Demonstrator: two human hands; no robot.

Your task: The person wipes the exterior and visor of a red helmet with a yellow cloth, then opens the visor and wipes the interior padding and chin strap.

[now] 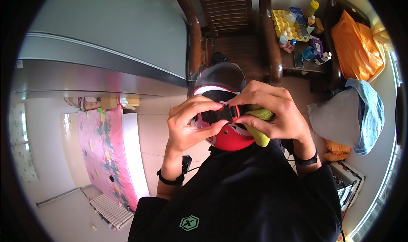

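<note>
A red helmet point(234, 140) with a dark clear visor point(220, 74) rests against my black shirt, its visor side away from me. Above it, my left hand point(191, 122) pinches the black part of a plastic strap buckle point(227, 113) between thumb and fingers. My right hand point(274, 111) has thumb and fingertips on the buckle's red-edged end. A yellow-green cloth point(262, 137) hangs from my right hand, under the palm, and touches the helmet. The helmet's chin strap is partly hidden by both hands.
Ahead stands a dark wooden armchair point(234, 47). Right of it, a side table point(288, 62) holds an egg tray point(280, 19), a phone point(298, 58) and bottles. A grey cabinet point(111, 28) is at upper left, a bed with pink bedding point(98, 146) at left, a metal-edged case point(350, 184) at lower right.
</note>
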